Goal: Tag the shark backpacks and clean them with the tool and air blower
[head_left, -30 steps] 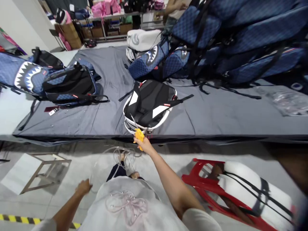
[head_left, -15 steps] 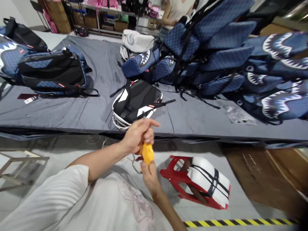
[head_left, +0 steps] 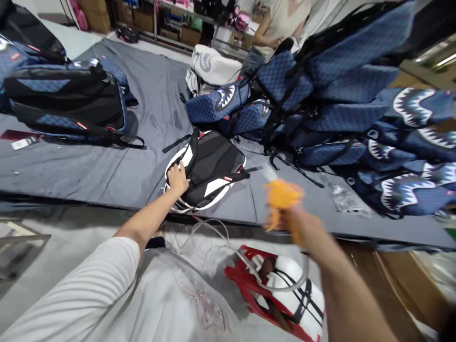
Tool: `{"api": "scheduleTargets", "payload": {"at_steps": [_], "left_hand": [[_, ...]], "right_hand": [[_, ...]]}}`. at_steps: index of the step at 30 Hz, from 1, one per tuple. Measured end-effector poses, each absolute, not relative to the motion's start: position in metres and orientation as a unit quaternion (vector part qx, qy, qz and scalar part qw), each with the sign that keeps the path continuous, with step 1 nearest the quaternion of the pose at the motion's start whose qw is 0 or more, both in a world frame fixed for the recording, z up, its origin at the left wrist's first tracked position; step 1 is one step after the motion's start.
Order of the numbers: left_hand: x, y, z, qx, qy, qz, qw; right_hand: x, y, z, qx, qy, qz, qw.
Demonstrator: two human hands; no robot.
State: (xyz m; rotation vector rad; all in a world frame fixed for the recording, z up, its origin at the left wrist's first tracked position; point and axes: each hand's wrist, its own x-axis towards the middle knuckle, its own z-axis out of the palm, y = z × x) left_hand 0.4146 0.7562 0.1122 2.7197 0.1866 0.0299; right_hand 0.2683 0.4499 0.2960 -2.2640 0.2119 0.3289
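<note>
A black and white backpack (head_left: 217, 161) lies on the grey-covered table (head_left: 149, 166), near its front edge. My left hand (head_left: 178, 179) rests on the backpack's left side, by a white strap panel, its fingers bent and partly apart. To the right of the backpack, my right hand (head_left: 290, 216) grips an orange tool (head_left: 283, 194) with a trigger-like handle, blurred by motion. A pale hose (head_left: 245, 261) loops below the tool, over the floor.
Blue checked backpacks (head_left: 345, 118) are piled at the right, more bags (head_left: 67, 102) lie at the left. A clear plastic bag (head_left: 347, 197) lies at the right. Below the table stands a red stool (head_left: 245, 285) with a white cushion. A person (head_left: 285, 23) is behind the table.
My hands have moved apart. The left one has come onto the backpack, and the right one has swung to the right with the orange tool. The view has shifted.
</note>
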Motion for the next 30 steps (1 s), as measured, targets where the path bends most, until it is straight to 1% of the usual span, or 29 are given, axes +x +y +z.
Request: {"api": "scheduleTargets", "payload": {"at_steps": [2,3,5,6,7,9,10,11,12,13,14,17,18,21,24,25,28,30], "left_hand": [[0.424,0.756,0.110,0.972,0.063,0.001,0.225],[0.427,0.757,0.110,0.969,0.060,-0.002,0.239],[0.429,0.761,0.110,0.964,0.040,-0.008,0.261],[0.428,0.765,0.109,0.955,0.026,-0.015,0.294],[0.426,0.770,0.107,0.934,0.013,-0.028,0.355],[0.422,0.782,0.102,0.829,0.033,-0.081,0.553],[0.421,0.789,0.099,0.751,0.064,-0.111,0.647],[0.420,0.795,0.096,0.679,0.102,-0.138,0.714],[0.420,0.800,0.093,0.628,0.138,-0.159,0.749],[0.421,0.803,0.090,0.601,0.168,-0.173,0.762],[0.423,0.806,0.088,0.591,0.187,-0.181,0.764],[0.430,0.807,0.086,0.573,0.226,-0.199,0.762],[0.432,0.806,0.086,0.566,0.240,-0.202,0.762],[0.435,0.803,0.091,0.554,0.276,-0.206,0.758],[0.436,0.800,0.095,0.563,0.294,-0.212,0.743],[0.436,0.799,0.096,0.572,0.295,-0.212,0.735],[0.432,0.790,0.098,0.623,0.288,-0.196,0.701],[0.425,0.778,0.100,0.664,0.274,-0.174,0.674]], "right_hand": [[0.298,0.473,0.279,-0.914,0.070,0.178,0.358],[0.311,0.481,0.271,-0.920,0.066,0.173,0.344],[0.335,0.489,0.257,-0.920,0.053,0.159,0.355],[0.346,0.489,0.252,-0.913,0.045,0.175,0.367],[0.358,0.489,0.248,-0.906,0.038,0.203,0.369],[0.384,0.485,0.246,-0.898,0.039,0.239,0.367],[0.397,0.483,0.246,-0.902,0.057,0.222,0.367],[0.411,0.481,0.247,-0.912,0.083,0.187,0.357],[0.423,0.481,0.247,-0.924,0.107,0.157,0.332],[0.434,0.483,0.246,-0.934,0.116,0.154,0.301],[0.444,0.486,0.245,-0.940,0.103,0.179,0.271],[0.462,0.496,0.239,-0.924,-0.001,0.322,0.205],[0.466,0.498,0.239,-0.922,-0.024,0.336,0.190],[0.474,0.495,0.240,-0.945,-0.031,0.296,0.133],[0.479,0.489,0.241,-0.910,-0.114,0.366,0.159],[0.480,0.488,0.241,-0.904,-0.132,0.371,0.166],[0.480,0.489,0.241,-0.943,-0.119,0.278,0.138],[0.478,0.488,0.243,-0.932,-0.175,0.292,0.128]]}}
